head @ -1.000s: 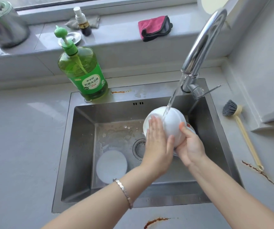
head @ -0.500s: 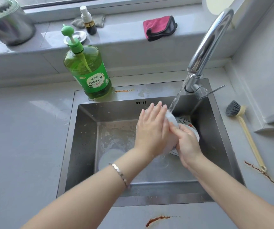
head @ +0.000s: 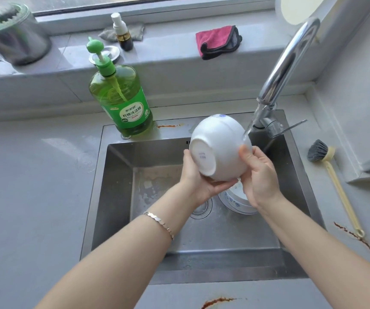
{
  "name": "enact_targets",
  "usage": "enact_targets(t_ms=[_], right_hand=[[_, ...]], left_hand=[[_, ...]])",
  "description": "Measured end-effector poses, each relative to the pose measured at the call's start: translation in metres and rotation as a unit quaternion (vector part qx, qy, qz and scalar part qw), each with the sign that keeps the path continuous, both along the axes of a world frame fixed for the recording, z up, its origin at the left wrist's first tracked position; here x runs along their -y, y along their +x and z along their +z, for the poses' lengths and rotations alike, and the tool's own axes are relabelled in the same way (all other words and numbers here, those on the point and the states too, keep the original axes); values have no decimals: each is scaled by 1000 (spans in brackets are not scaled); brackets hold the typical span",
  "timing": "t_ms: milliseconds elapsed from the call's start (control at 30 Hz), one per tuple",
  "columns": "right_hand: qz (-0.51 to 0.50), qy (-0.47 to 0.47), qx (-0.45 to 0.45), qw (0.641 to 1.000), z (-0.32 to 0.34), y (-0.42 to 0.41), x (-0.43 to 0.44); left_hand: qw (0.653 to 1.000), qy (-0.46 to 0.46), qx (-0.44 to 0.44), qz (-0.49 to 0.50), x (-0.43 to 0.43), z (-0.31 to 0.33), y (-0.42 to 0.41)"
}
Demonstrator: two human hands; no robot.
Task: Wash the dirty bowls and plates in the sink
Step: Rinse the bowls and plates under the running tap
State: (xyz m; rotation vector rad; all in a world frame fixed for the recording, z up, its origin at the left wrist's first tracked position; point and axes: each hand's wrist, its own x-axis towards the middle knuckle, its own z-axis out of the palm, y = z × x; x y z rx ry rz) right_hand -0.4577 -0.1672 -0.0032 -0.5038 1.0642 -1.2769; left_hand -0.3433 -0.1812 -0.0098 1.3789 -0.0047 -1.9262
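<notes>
Head view: glossy white bowl (head: 220,148), blue mark near rim; foot ring faces eight o'clock, mouth two o'clock. Left grip (head: 196,179) and right grip (head: 259,175) clasp it.

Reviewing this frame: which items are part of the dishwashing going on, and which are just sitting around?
Job: round white ceramic bowl, held by left hand and right hand; curved chrome tap, running; blue-patterned white bowl in the stainless steel sink.
Idle: green dish-soap pump bottle; grey-bristled yellow-handled brush; folded pink cloth; small brown spray bottle; shiny metal canister.
</notes>
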Motion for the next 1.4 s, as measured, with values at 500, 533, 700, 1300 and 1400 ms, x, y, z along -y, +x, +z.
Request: enact_targets(t_ms=[500, 533, 700, 1300, 1400], right_hand=[[228, -185, -492, 819, -34, -36, -36], [247, -175, -478, 825, -33, -45, -37], [72, -17, -435, 897, -33, -89, 0], [72, 92, -392, 912, -41, -105, 94], [163, 47, -536, 827, -39, -100, 64]], left_hand=[[961, -40, 193, -196, -9, 7, 3], [959, -49, 196, -199, -9, 5, -1], [957, -78, 216, -177, -7, 3, -3], [891, -165, 347, -241, -12, -5, 39], [838, -203, 422, -279, -20, -6, 53]])
